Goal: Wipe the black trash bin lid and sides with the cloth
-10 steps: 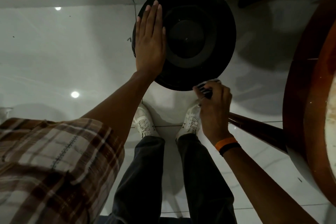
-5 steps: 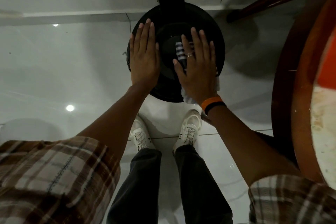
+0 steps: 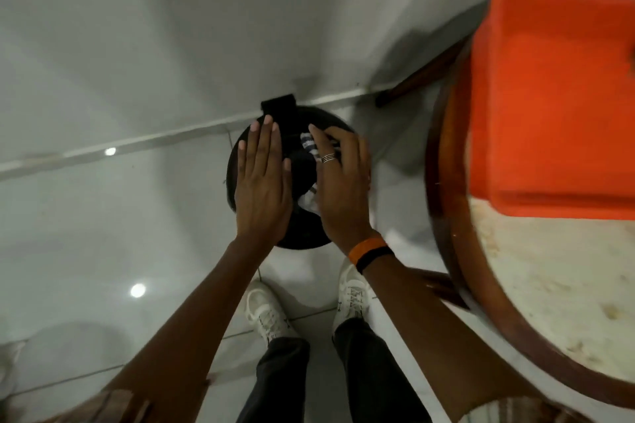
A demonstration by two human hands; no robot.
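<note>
A round black trash bin [image 3: 302, 230] stands on the white tiled floor against the wall, seen from straight above, its lid shut. My left hand [image 3: 263, 182] lies flat on the left half of the lid, fingers together and pointing toward the wall. My right hand [image 3: 343, 182] presses a striped black-and-white cloth [image 3: 311, 148] onto the right half of the lid. The cloth shows at the fingertips and beside the palm; the rest is under the hand.
A round wooden table [image 3: 443, 216] with a pale stained top stands close on the right and carries an orange tray [image 3: 549, 96]. A table leg [image 3: 422, 79] meets the floor behind the bin. My two white shoes [image 3: 268, 312] stand just before the bin.
My right hand came up from the bin's front side onto the lid with the cloth and has slid it toward the wall. The view has pulled back and tilted; the left hand stays flat on the lid.
</note>
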